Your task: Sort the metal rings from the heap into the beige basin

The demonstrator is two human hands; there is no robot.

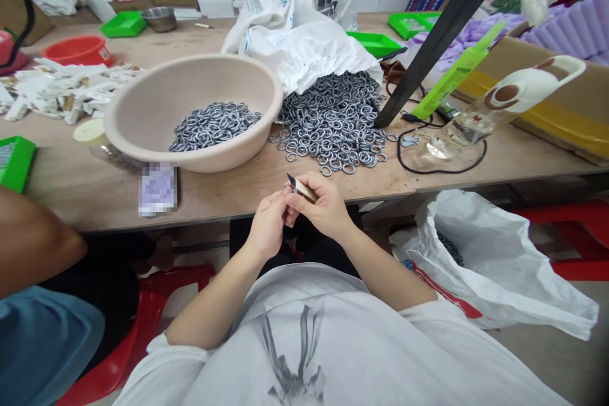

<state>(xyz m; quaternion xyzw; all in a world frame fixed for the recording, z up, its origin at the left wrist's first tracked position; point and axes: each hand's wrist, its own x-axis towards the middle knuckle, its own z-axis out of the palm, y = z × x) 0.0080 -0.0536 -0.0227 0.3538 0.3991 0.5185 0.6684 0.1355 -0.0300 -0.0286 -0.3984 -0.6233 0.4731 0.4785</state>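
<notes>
Close together at the table's front edge are my two hands, fingers meeting. My right hand point(328, 206) is wrapped round a small knife point(304, 190) with a light handle, its dark pointed blade angled up and left. The fingers of my left hand point(267, 223) are pinched beside the blade; what they hold, if anything, is too small to make out. Just beyond lies a heap of grey metal-looking rings point(333, 120), spilling from a white sack point(304, 32). Left of it, a large beige basin point(190, 70) holds more such rings point(214, 127).
A phone-like object point(158, 190) lies by the front edge. White pieces point(71, 85) are piled at left. A slanted dark post point(438, 38), a clear bottle point(476, 124) and a cable stand right. A person's arm point(35, 238) is at left; an open white bag point(495, 254) sits below right.
</notes>
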